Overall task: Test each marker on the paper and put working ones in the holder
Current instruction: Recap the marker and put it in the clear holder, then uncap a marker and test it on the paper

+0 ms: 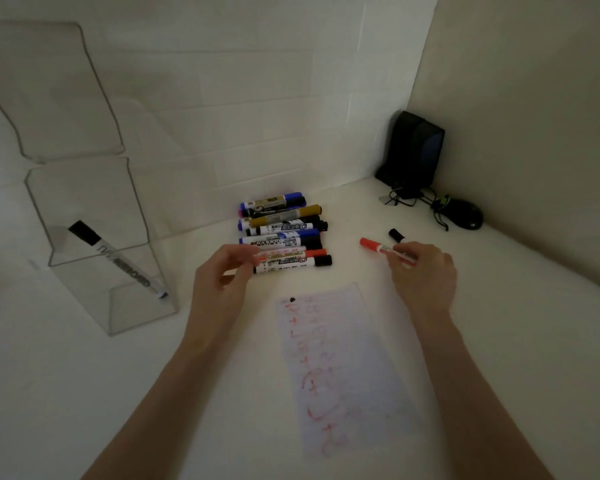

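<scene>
My right hand [421,271] grips a red marker [378,248] just above the table, its red end pointing left. My left hand [224,275] hovers at the left end of the marker pile [284,233], with curled fingers over the ends of the front markers. Whether it grips one I cannot tell. The pile holds several blue, black, gold and red-capped markers lying side by side. The paper [340,368] lies in front of me with red scribbles and a black dot. The clear holder [94,258] at the left holds one black-capped marker [118,261].
A lone black-capped marker [396,235] lies on the table behind my right hand. A black speaker [413,154], cables and a black mouse [466,213] sit in the back right corner. White walls close off the back and the right.
</scene>
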A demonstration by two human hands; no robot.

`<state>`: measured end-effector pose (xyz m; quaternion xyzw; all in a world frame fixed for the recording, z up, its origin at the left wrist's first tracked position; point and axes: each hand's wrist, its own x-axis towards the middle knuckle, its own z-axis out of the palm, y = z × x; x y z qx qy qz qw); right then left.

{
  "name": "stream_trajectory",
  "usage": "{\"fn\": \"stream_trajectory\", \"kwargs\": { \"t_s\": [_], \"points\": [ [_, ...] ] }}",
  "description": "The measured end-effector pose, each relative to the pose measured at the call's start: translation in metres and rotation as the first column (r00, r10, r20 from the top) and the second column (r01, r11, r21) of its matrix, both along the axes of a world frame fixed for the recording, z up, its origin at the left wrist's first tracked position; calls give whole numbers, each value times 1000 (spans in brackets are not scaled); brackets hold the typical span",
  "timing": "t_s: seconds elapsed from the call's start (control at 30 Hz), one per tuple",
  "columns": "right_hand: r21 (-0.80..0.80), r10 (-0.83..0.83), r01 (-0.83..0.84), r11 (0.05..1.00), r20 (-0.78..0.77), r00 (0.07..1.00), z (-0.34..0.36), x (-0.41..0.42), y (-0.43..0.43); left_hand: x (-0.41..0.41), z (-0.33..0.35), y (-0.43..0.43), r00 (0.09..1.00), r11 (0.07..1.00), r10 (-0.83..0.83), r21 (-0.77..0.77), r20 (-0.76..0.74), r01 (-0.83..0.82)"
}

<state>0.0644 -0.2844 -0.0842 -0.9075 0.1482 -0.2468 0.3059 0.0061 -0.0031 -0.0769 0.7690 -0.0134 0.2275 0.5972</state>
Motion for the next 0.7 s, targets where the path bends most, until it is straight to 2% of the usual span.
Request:
{"fn": "stream_trajectory", "kwargs": {
  "t_s": [0.07,0.13,0.23,0.27,0.33,0.4,0.43,0.5,0.57,0.7],
  "points": [
    [-138,-38,36,990,-9,999,-5,2,-1,-3,-3,-2,999,983,50,177,-3,-49],
    [-229,-90,82,970,-26,996,-9,3,-1,-4,-9,-3,994,921,108,378,-6,-97],
    [-282,-98,113,953,65,993,-9,2,4,1,-17,-2,991,835,136,537,8,-119],
    [-299,-26,61,952,118,993,-8,0,9,1,-17,-2,990,823,142,555,2,-119],
    [-329,236,-174,928,161,958,-5,-4,30,1,-16,-3,989,813,146,572,-22,-107],
    [-350,479,-419,838,103,872,-4,-8,54,0,-16,-4,990,809,140,581,-35,-94],
    [-362,549,-493,791,63,833,-6,-9,63,-1,-17,-4,990,812,137,577,-42,-88],
    [-395,604,-548,737,19,797,-11,-9,74,-1,-16,-3,987,840,139,537,-75,-78],
    [-396,606,-550,735,20,795,-14,-7,76,0,-15,-2,984,876,143,476,-105,-77],
    [-414,617,-565,714,-11,787,-13,-6,74,-1,-12,-3,989,889,136,448,-51,-99]
  ]
}}
